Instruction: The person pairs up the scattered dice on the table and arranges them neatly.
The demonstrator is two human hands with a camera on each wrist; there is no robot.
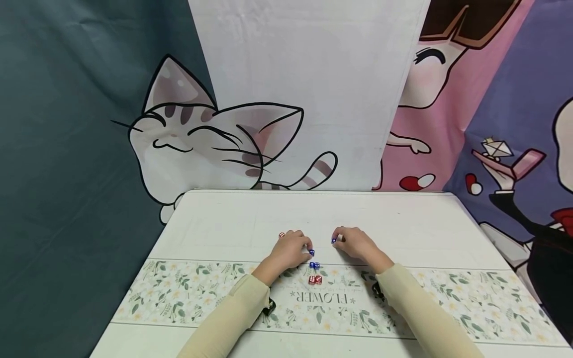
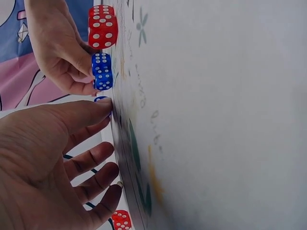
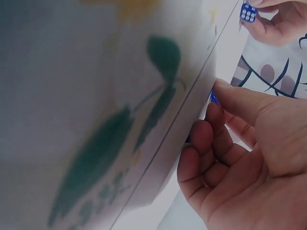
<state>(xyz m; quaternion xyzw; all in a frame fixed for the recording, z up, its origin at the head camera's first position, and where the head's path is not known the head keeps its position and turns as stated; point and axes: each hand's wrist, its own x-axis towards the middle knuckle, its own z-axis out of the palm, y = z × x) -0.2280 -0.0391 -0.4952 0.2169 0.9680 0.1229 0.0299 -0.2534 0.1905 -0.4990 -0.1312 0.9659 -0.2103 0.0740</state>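
Observation:
My left hand (image 1: 291, 249) pinches a blue die (image 1: 312, 252) between thumb and forefinger, low over the white tabletop; its other fingers spread loosely. In the left wrist view that blue die (image 2: 101, 98) is mostly hidden behind the thumb. To the right and slightly farther back, my right hand (image 1: 355, 242) holds another blue die (image 1: 333, 240) at its fingertips, with the remaining fingers curled in. Only a sliver of this blue die (image 3: 214, 97) shows in the right wrist view. Just in front of the left hand's die sit two blue dice (image 1: 314, 265) side by side.
Two red dice (image 1: 315, 280) lie side by side nearer me, on the table's floral band (image 1: 206, 293). One more red die (image 1: 281, 234) rests behind the left hand. A printed cloth backdrop (image 1: 313, 64) hangs behind the table's far edge.

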